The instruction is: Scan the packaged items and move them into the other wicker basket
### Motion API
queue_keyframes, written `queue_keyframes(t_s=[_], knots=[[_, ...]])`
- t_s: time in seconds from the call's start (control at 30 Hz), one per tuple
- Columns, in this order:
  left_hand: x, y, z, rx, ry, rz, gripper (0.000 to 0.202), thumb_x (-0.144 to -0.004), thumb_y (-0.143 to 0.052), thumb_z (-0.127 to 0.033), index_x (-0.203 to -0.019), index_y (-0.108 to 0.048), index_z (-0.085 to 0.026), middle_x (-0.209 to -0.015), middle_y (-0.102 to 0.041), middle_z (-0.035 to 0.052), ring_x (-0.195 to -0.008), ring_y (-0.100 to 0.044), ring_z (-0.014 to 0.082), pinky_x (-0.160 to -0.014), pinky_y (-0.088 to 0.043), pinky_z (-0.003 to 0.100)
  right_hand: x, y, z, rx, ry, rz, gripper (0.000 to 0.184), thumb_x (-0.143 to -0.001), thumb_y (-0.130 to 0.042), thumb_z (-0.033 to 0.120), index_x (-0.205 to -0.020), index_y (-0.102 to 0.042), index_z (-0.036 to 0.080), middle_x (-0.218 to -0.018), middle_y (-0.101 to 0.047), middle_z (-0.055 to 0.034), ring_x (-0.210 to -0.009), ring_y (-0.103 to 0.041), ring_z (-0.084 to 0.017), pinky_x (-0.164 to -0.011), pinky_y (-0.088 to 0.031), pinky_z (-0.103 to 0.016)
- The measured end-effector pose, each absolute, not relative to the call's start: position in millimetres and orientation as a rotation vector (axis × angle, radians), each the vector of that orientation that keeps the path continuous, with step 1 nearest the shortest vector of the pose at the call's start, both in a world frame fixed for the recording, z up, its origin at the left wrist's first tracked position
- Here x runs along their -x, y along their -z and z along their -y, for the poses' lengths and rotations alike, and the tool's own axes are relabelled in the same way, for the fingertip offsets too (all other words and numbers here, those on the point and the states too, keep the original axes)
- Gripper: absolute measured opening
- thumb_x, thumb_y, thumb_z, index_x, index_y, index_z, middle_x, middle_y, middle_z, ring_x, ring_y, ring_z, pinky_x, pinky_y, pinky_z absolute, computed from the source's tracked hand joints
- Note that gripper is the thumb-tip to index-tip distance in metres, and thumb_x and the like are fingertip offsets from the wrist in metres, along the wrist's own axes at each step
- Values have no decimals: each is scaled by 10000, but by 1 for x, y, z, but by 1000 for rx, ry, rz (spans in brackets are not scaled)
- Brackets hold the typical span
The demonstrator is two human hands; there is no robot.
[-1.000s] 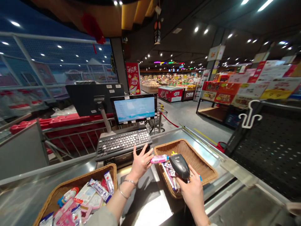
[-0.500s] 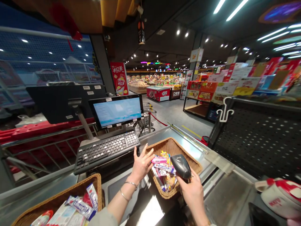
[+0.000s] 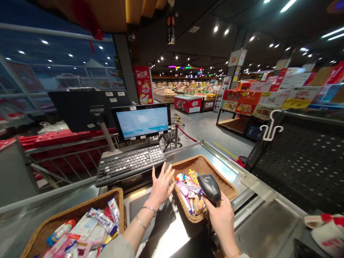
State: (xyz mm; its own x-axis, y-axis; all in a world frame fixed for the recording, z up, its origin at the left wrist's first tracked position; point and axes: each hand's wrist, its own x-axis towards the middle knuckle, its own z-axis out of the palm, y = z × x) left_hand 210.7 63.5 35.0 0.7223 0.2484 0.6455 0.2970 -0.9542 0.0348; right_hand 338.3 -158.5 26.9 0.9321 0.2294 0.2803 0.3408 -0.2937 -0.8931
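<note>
My right hand point(image 3: 221, 219) grips a dark handheld barcode scanner point(image 3: 210, 187) over the near edge of the right wicker basket point(image 3: 215, 168). That basket holds several small snack packets, among them a pink packet point(image 3: 183, 188) lying loose on the pile. My left hand point(image 3: 161, 185) hovers open with spread fingers just left of the basket's rim, below the keyboard point(image 3: 130, 163), holding nothing. Thin bracelets circle the left wrist.
A second wicker basket point(image 3: 51, 224) full of packets sits at the lower left. The till screen point(image 3: 142, 122) and a black customer display point(image 3: 80, 107) stand behind the keyboard. A perforated black panel point(image 3: 303, 161) borders the steel counter point(image 3: 258, 229) on the right, with a red-and-white bag point(image 3: 328, 233) at the lower right.
The pink packet left my left hand's fingers and now lies in the right basket. My left hand has opened and drawn slightly back. The scanner hand barely moved.
</note>
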Motion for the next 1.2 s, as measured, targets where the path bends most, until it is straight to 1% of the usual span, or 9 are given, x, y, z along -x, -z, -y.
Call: queue_keyframes(t_s=[0.13, 0.33, 0.43, 0.53, 0.63, 0.77, 0.93, 1.13, 1.2], knots=[[-180, -35, -66, 2820, 1022, 570, 451, -944, -539, -310, -1388, -534, -234, -1483, -537, 126, -1472, -350, 335, -1197, 21, 704, -326, -30, 141, 1886, 22, 482, 439, -665, -701, 547, -863, -769, 162, -1191, -689, -188, -1176, -578, -358, -1070, -402, -492], [-129, -31, -67, 2759, 989, 786, 444, -938, -558, -323, -1375, -552, -244, -1476, -546, 129, -1474, -348, 334, -1192, -9, 715, -300, -33, 114, 1838, -81, 625, 481, -689, -681, 554, -932, -766, 147, -1226, -661, -195, -1164, -584, -344, -1067, -400, -489], [-104, -29, -67, 2745, 952, 879, 457, -935, -567, -328, -1384, -545, -247, -1481, -542, 124, -1479, -339, 333, -1189, -21, 720, -287, -31, 102, 1800, -122, 732, 505, -719, -662, 547, -999, -758, 138, -1230, -657, -187, -1188, -578, -335, -1088, -383, -478], [-81, -26, -66, 2734, 894, 982, 474, -939, -559, -329, -1406, -526, -251, -1500, -521, 121, -1495, -305, 327, -1191, -44, 716, -275, -28, 92, 1786, -157, 778, 499, -703, -668, 549, -991, -756, 152, -1259, -648, -176, -1223, -563, -337, -1103, -370, -464], [-59, -23, -64, 2725, 844, 1088, 482, -948, -544, -325, -1423, -508, -254, -1515, -503, 117, -1507, -277, 322, -1190, -51, 717, -262, -27, 83, 1805, -223, 806, 461, -690, -682, 543, -945, -759, 168, -1255, -651, -172, -1219, -570, -339, -1086, -389, -460], [-30, -19, -63, 2684, 805, 1194, 491, -941, -558, -334, -1425, -509, -264, -1506, -513, 121, -1501, -293, 321, -1189, -47, 720, -246, -25, 73, 1801, -284, 877, 414, -692, -692, 543, -898, -765, 190, -1239, -666, -155, -1207, -576, -334, -1082, -400, -465], [6, -16, -61, 2626, 747, 1357, 469, -942, -552, -327, -1406, -530, -262, -1501, -515, 118, -1491, -314, 330, -1180, -42, 733, -228, -25, 64, 1782, -343, 969, 431, -698, -681, 546, -916, -769, 184, -1192, -688, -159, -1193, -581, -340, -1065, -417, -479], [48, -13, -57, 2554, 689, 1581, 457, -950, -536, -337, -1401, -537, -256, -1511, -500, 105, -1493, -302, 345, -1179, -32, 730, -210, -27, 55, 1857, -473, 949, 472, -658, -693, 567, -934, -774, 192, -1299, -642, -158, -1179, -598, -357, -1027, -449, -473], [60, -11, -55, 2525, 665, 1630, 465, -945, -543, -348, -1401, -539, -258, -1511, -500, 109, -1490, -306, 349, -1180, -23, 726, -205, -27, 52, 1851, -498, 953, 482, -645, -701, 565, -941, -777, 192, -1300, -645, -153, -1163, -608, -354, -1021, -457, -468]])
